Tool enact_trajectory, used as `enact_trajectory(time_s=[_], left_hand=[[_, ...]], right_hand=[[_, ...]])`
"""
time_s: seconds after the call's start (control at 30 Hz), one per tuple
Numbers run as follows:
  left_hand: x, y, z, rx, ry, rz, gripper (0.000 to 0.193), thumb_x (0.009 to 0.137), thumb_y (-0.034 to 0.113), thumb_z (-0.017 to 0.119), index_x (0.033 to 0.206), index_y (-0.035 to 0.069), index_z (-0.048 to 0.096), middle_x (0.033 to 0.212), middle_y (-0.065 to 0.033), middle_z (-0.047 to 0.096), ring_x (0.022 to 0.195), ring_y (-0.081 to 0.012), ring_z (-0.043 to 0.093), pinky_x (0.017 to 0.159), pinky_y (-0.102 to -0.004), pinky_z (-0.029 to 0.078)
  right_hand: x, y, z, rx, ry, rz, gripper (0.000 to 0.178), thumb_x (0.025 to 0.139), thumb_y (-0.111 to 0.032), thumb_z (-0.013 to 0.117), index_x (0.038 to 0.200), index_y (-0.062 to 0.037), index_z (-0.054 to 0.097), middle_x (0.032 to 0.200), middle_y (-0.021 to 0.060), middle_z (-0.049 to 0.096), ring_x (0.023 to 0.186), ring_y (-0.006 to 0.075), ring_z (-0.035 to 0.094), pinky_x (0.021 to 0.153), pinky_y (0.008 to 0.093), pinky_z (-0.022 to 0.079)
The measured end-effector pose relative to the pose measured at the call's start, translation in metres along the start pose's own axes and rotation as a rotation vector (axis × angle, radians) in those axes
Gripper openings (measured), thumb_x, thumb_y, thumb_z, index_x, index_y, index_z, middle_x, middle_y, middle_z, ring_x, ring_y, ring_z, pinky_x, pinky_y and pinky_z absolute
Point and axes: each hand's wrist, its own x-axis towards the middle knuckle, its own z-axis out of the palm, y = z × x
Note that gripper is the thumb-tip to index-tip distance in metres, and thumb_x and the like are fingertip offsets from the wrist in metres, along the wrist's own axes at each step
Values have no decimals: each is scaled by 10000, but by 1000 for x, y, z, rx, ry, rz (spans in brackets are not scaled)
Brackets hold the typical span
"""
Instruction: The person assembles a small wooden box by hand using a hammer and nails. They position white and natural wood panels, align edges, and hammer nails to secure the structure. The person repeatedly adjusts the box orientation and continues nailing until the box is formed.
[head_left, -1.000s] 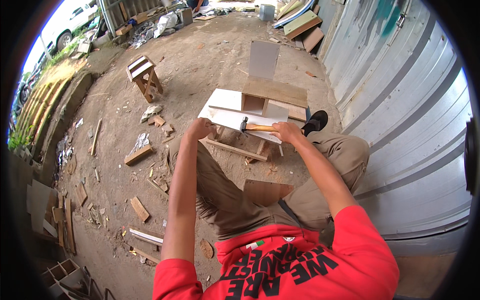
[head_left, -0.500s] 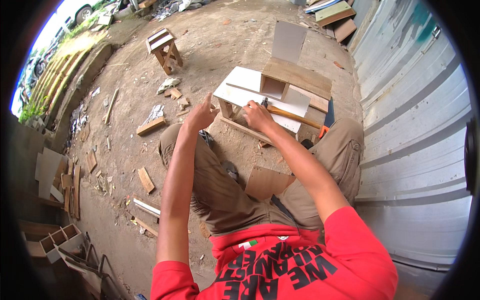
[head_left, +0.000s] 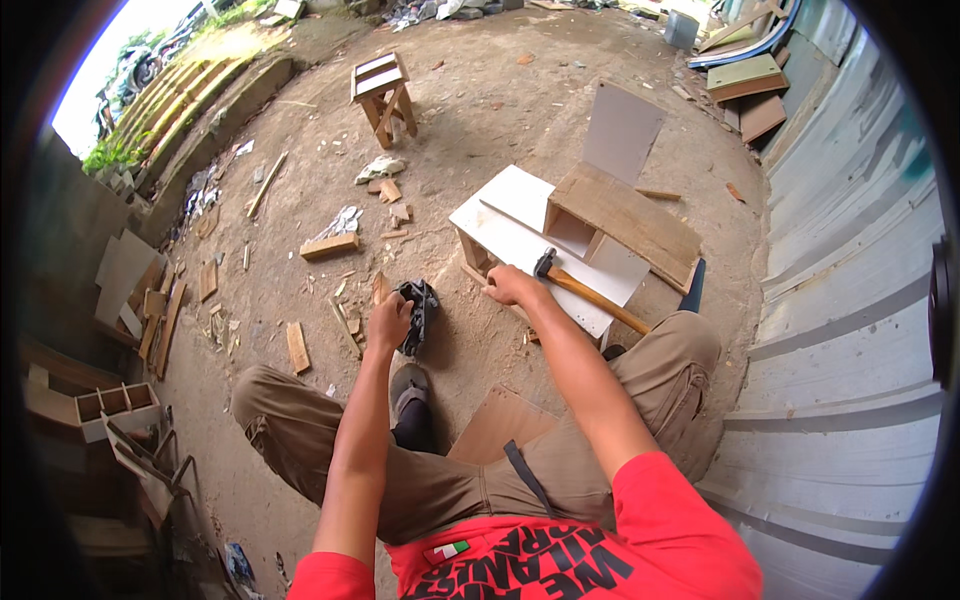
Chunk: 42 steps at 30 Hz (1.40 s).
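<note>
My left hand is low over the ground, its fingers curled at the left edge of a glossy black bag-like object. What that object contains is too small to make out. My right hand is at the near left edge of a low white-topped wooden piece, fingers bent down and closed; anything inside them is hidden. Right beside it, a hammer with a wooden handle lies untouched on the white top. An open-ended brown wooden box rests on the same top, farther back.
A pale upright panel stands behind the box. A small wooden stool is farther off. Wood offcuts lie scattered to the left. Corrugated metal sheeting bounds the right side. A brown board lies between my legs.
My left hand has dropped from beside the white top to the black object, its fingers now curled. My right hand has moved off the hammer head to the top's near edge. My left knee has swung outward.
</note>
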Motion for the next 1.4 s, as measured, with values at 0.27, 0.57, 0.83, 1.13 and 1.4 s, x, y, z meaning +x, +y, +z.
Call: enact_trajectory(time_s=[0.27,0.57,0.83,1.13,1.4], left_hand=[[-17,-63,39,87,-113,-218,221,909,280,672,994,82,721,867,-208,702,872,-414,673,768,-484,530],[-48,-104,84,116,-82,-414,604,856,331,739,1351,60,522,1373,-127,553,1301,-329,497,1049,-482,407],[-44,-129,113,151,-262,-518,842,818,389,784,1475,35,396,1347,-143,587,1306,-323,504,1097,-556,331],[-45,-153,106,-35,-73,-718,299,804,173,622,991,-50,688,919,-224,727,844,-387,691,792,-444,536],[-87,-158,123,-552,-313,-881,216,833,158,632,958,-16,660,856,-59,664,754,-150,596,694,-296,474]], right_hand=[[0,-2,44,243,61,32,399,941,-327,652,1171,-1,660,1059,233,713,982,371,688,867,431,535],[15,-9,156,275,-13,-139,332,942,-229,634,1195,-16,638,1095,245,689,979,417,669,882,469,525],[74,-76,206,696,159,-108,457,920,-190,663,1323,-13,543,1260,292,562,942,379,663,912,451,523],[98,-53,243,331,231,-29,446,932,-264,621,1207,86,607,1184,313,609,1121,460,590,981,470,481],[3,-33,206,315,389,78,396,944,-326,623,1157,3,677,1286,255,551,1170,444,552,985,509,441]])
